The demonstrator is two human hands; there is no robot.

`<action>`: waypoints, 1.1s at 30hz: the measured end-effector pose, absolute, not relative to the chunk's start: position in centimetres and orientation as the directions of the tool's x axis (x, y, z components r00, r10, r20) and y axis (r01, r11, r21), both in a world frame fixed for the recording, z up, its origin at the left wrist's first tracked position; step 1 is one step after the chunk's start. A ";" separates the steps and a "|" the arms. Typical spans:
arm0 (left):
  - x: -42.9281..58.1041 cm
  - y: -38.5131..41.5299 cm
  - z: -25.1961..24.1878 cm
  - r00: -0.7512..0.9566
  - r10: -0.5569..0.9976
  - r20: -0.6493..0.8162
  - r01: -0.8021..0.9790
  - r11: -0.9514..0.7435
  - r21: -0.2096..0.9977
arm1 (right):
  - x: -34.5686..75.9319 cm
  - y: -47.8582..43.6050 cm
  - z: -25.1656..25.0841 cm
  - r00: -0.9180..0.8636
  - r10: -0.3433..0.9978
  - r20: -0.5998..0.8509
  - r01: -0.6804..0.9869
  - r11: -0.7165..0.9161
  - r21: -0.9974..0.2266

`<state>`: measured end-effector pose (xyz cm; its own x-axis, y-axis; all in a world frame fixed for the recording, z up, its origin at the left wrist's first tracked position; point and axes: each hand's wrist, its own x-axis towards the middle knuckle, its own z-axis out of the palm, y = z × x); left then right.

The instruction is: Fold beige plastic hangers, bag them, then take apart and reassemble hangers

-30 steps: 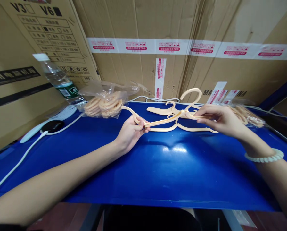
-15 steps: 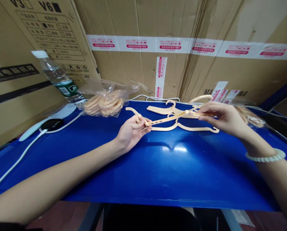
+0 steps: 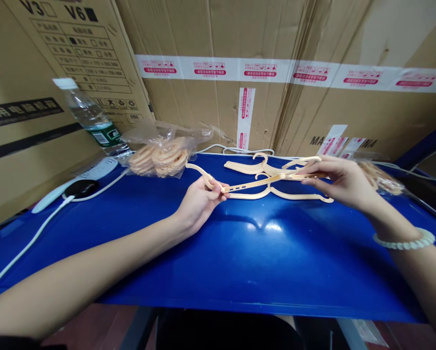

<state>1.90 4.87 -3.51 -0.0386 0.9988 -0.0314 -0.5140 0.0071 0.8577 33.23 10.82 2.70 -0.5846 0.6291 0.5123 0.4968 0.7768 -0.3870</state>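
Between my two hands is a cream plastic folding hanger (image 3: 256, 183), held just above the blue table. My left hand (image 3: 200, 201) pinches its left end, where a curved arm sticks out up and to the left. At the other end, my right hand (image 3: 344, 182) grips the hanger near its middle and right part, fingers closed on it. Behind and below it more cream hangers (image 3: 245, 168) lie on the table, partly covered by the held one. One long hanger piece (image 3: 298, 195) lies nearest to me, under my hands.
A clear bag of cream rings (image 3: 159, 158) lies at the back left, by a leaning water bottle (image 3: 103, 131). Left of it are a pale blue brush (image 3: 94, 170) and a black disc with a white cable (image 3: 81, 188). Another bag (image 3: 382, 179) lies right. Cardboard boxes (image 3: 203, 107) wall the back.
The held hanger has turned slightly, and its curved left arm reaches a little further left. Both hands keep their hold. The whole view has shifted slightly.
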 end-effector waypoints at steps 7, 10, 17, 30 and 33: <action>2.0 4.8 -3.7 -0.093 0.995 0.027 -0.510 -0.071 0.857 | 32.7 10.4 3.0 -0.610 0.624 0.489 0.492 0.782 -0.383; 2.0 4.9 -3.8 -0.111 0.993 0.039 -0.514 -0.091 0.853 | 32.4 10.1 3.2 -0.602 0.633 0.487 0.494 0.774 -0.396; 1.8 5.2 -3.8 -0.174 0.985 -0.005 -0.564 -0.095 0.820 | 32.6 9.8 3.0 -0.508 0.759 0.407 0.505 0.646 -0.572; 3.7 -0.5 -4.7 0.678 0.473 0.562 0.341 -0.881 0.329 | 33.3 10.1 3.4 -0.607 0.791 0.077 0.509 0.461 -0.727; 3.7 -0.7 -4.7 0.725 0.432 0.536 0.415 -0.896 0.160 | 33.2 10.1 3.1 -0.656 0.755 -0.009 0.543 0.463 -0.700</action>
<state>3.72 -0.71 -4.71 0.7251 0.4319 0.5363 0.4150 -0.8956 0.1602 33.18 10.15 3.10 -0.6558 0.7549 -0.0091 0.5430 0.4632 -0.7004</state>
